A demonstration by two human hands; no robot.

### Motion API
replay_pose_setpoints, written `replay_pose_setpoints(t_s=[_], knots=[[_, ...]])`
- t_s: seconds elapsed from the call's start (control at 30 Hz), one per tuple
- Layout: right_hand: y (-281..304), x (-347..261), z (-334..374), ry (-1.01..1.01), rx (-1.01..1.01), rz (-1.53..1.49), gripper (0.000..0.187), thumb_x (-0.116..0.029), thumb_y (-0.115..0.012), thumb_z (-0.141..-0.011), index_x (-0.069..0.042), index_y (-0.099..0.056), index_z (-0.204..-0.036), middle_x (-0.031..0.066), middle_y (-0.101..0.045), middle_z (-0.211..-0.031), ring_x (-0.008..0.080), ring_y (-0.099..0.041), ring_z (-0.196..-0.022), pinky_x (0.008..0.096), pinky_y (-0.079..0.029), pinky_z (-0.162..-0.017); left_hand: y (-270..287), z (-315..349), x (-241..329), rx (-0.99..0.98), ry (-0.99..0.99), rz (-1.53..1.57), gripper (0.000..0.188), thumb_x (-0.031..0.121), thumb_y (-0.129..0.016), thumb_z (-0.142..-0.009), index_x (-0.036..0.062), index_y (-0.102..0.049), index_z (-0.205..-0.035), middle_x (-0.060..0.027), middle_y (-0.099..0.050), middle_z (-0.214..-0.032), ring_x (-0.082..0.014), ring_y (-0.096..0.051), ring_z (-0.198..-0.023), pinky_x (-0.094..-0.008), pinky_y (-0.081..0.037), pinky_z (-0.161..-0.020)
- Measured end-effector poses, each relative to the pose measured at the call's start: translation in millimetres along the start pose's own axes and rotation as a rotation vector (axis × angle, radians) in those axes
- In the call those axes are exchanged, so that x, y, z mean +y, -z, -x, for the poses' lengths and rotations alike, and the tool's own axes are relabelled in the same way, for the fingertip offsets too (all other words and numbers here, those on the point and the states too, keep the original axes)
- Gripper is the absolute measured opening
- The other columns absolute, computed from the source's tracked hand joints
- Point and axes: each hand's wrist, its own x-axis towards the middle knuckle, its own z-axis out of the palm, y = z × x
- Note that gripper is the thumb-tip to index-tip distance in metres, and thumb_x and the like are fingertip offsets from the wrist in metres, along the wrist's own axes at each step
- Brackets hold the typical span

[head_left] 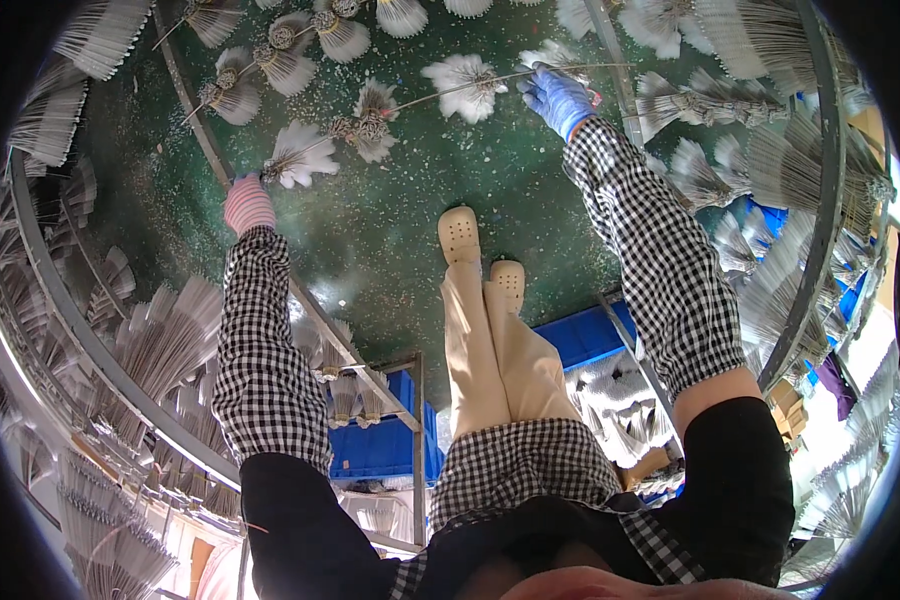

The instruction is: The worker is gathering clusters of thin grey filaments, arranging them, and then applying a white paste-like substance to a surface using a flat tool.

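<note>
A long thin rod (420, 99) slants across the far part of the view, its right end higher in the picture. Bundles of thin wire stems with white fanned ends hang along it, among them one white bundle (305, 155) near the left and another (465, 87) further right. My left hand (249, 205), in a pink striped glove, is closed at the rod's left end, beside a metal rail. In a blue glove, my right hand (558, 100) is closed on the rod towards its right end, next to a white bundle (554, 58). Its fingertips are partly hidden.
Metal rack rails run on the left (195, 115) and right (832, 190), with many similar bundles (170, 330) hanging from rods. Blue bins (380, 440) stand low beside my legs. Below lies a speckled green floor (390, 270), with my beige clogs (459, 235) on it.
</note>
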Motion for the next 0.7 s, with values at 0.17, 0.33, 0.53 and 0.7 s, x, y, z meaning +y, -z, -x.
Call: replay_pose_setpoints(t_s=[0.17,0.33,0.53,0.7], knots=[[-7,-5,-12,0.001,-0.040,0.028,0.022,-0.022,-0.054,-0.101,-0.011,-0.057,-0.120,0.0069,-0.067,-0.119,0.0217,-0.066,-0.097,0.0353,-0.052,-0.080,5,0,-3,-0.065,0.075,0.129,0.028,0.013,-0.045,-0.098,0.0067,-0.063,-0.119,-0.0146,-0.064,-0.123,-0.0346,-0.063,-0.111,-0.0449,-0.054,-0.089],[-10,-14,-19,0.024,-0.064,0.070,0.020,-0.022,-0.049,-0.103,-0.013,-0.057,-0.120,0.0057,-0.071,-0.113,0.0180,-0.067,-0.089,0.0331,-0.056,-0.074,9,0,-2,-0.009,0.060,0.083,0.028,0.012,-0.045,-0.098,0.0067,-0.063,-0.119,-0.0144,-0.063,-0.126,-0.0330,-0.063,-0.113,-0.0444,-0.054,-0.091],[-6,-18,-26,0.032,-0.103,0.056,0.025,-0.020,-0.055,-0.101,-0.007,-0.056,-0.123,0.0100,-0.065,-0.124,0.0239,-0.066,-0.100,0.0364,-0.053,-0.082,0,2,2,-0.041,0.195,0.257,0.033,0.020,-0.039,-0.101,0.0059,-0.063,-0.119,-0.0145,-0.063,-0.126,-0.0337,-0.061,-0.115,-0.0450,-0.052,-0.094],[-17,-25,9,0.030,-0.114,0.073,0.033,-0.017,-0.051,-0.102,-0.004,-0.050,-0.132,0.0129,-0.063,-0.127,0.0235,-0.069,-0.097,0.0341,-0.057,-0.081,6,10,4,0.101,0.320,0.795,0.034,0.020,-0.038,-0.101,0.0054,-0.058,-0.124,-0.0196,-0.061,-0.127,-0.0339,-0.061,-0.114,-0.0432,-0.051,-0.095]])
